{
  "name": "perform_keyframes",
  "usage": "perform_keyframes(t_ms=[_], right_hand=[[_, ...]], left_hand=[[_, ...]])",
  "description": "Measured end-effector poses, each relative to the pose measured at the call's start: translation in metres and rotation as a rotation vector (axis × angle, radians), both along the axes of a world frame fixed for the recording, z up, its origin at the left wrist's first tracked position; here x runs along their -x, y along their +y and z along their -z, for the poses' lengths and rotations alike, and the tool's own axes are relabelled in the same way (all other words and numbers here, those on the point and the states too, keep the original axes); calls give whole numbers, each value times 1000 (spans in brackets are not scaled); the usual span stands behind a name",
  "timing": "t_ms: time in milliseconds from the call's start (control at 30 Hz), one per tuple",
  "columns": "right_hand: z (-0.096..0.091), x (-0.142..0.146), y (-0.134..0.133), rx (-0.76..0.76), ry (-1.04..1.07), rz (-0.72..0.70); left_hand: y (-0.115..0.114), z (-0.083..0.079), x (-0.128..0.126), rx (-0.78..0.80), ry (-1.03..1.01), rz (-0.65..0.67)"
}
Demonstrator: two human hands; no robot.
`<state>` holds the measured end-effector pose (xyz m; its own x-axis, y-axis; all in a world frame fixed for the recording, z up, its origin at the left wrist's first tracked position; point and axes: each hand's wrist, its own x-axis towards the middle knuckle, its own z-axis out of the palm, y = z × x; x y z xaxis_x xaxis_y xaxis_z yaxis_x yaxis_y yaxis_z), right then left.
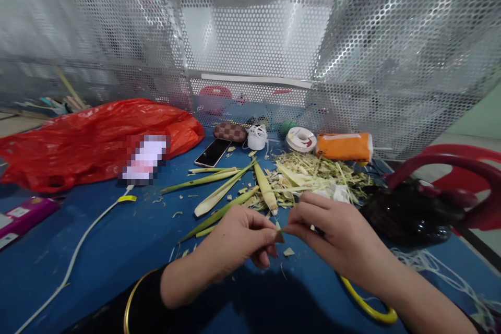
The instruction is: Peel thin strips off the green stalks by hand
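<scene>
My left hand (238,240) and my right hand (332,235) meet above the blue table (117,250), both pinching a small pale strip of leaf (279,236) between thumb and fingers. Just beyond the hands lie several long green-yellow leaf strips (219,188) and a heap of shredded leaf trimmings (313,175). A small cut scrap (288,252) rests on the table below the fingertips. My left wrist wears a gold bangle (131,305) over a dark sleeve.
A red plastic bag (90,141) fills the left. A phone (213,152), a checked pouch (230,132), white tape rolls (300,139) and an orange packet (344,147) line the back. A black bag (407,214) and red chair (462,167) stand at the right. Perforated metal screens (250,47) surround the table.
</scene>
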<state>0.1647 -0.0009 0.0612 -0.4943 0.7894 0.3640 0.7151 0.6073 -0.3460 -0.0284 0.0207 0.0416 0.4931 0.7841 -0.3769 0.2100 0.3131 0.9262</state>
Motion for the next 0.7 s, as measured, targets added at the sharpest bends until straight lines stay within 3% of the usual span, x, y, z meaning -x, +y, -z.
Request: perform_keyframes(t_ms=[133,267,433,533,700], right_hand=[[1,2,0,33,-10,-8],[4,-1,9,193,121,17],[21,0,25,498,442,69],[36,11,25,411,504,60],[47,27,6,32,294,104]], left_hand=[[-6,-3,0,-18,63,130],[-9,-1,0,-29,12,214],[-3,-1,0,-127,-95,37],[1,-4,2,-228,-112,-112],[7,-9,4,-328,-20,-292]])
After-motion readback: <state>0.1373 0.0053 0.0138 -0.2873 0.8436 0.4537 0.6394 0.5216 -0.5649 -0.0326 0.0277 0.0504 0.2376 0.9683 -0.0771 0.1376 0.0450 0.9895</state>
